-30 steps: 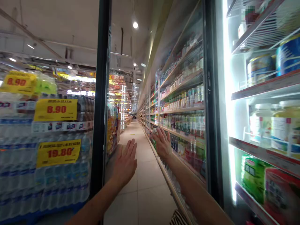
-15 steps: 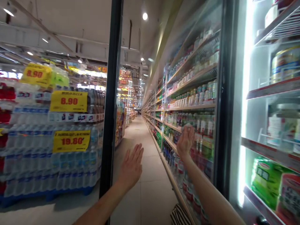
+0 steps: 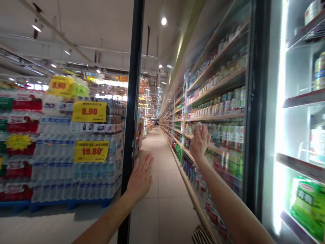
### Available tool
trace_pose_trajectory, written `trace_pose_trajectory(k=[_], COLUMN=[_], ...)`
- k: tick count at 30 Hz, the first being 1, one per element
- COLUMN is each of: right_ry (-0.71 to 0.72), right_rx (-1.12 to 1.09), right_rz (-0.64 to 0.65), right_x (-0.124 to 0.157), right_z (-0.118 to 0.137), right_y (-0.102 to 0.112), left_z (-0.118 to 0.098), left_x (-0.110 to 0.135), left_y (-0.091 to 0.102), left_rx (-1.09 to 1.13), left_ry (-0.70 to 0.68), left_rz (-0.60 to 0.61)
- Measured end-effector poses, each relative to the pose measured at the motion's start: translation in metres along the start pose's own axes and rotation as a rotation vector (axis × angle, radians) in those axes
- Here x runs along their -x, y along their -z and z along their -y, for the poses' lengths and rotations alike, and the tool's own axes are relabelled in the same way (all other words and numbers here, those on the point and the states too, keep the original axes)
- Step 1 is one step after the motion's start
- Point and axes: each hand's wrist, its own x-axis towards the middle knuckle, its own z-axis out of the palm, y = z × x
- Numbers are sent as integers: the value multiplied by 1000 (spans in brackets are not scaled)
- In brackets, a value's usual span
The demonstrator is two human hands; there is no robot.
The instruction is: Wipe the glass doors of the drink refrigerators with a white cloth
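Note:
A glass cooler door (image 3: 162, 189) stands open in front of me, its pane set in a black frame (image 3: 134, 84). My left hand (image 3: 141, 176) is on the pane near the frame's left upright, palm toward the glass, fingers stretched out; whether it presses fully on the glass I cannot tell. Farther right, my right hand (image 3: 198, 144) holds a small whitish wad of cloth (image 3: 198, 126) against the pane, mostly covered by the fingers. Cloth or paper, I cannot tell for sure. Bottles and cans show through or in the glass behind it.
To the right is the lit cooler with shelves (image 3: 299, 162) and a green pack (image 3: 307, 203). Stacked water bottles (image 3: 93, 179) with yellow price signs (image 3: 89, 112) stand on blue pallets at left. A long tiled aisle (image 3: 154, 145) runs ahead. Something black-and-white striped (image 3: 201, 235) shows at the bottom.
My right hand has moved up and left across the pane with the wad. My left hand stays nearly in place. The view has turned left, so the surroundings sit farther right.

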Motion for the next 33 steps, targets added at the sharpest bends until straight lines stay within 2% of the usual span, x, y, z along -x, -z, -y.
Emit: trace_pose_trajectory(k=[1, 3, 7, 10, 13, 15, 18, 19, 21, 23, 25, 28, 30, 32, 33], right_ry=[-48, 26, 454, 754, 976, 923, 625, 576, 598, 717, 822, 934, 1035, 1103, 1110], right_rx=[-1, -19, -96, -180, -249, -234, -182, -179, -200, -244, -289, -330, -358, -369, -362], right_rz=[-19, 4, 175, 281, 348, 335, 268, 265, 296, 338, 369, 433, 477, 518, 523], right_x=[-6, -3, 46, 88, 94, 75, 33, 24, 21, 43, 84, 155, 192, 209, 208], right_z=[5, 24, 64, 77, 82, 93, 120, 130, 145, 150, 145, 125, 108, 94, 88], right_y=[-3, -8, -14, -10, -8, -10, -18, -21, -27, -29, -28, -20, -13, -7, -4], left_z=[1, 2, 4, 12, 24, 31, 37, 38, 40, 42, 45, 50, 52, 51, 50], left_x=[0, 0, 11, 29, 46, 54, 60, 61, 65, 71, 78, 88, 92, 93, 93], left_y=[0, -1, 2, 6, 11, 13, 16, 17, 20, 23, 25, 27, 27, 27, 26], left_rx=[-3, -5, -3, -7, -11, -30, -87, -104, -122, -129, -118, -59, -23, -14, -17], left_ry=[-4, -3, -2, 13, 31, 17, -12, -10, 10, 32, 49, 97, 122, 113, 104], left_rz=[4, 8, 2, -26, -61, -81, -105, -112, -120, -104, -86, -91, -99, -104, -104])
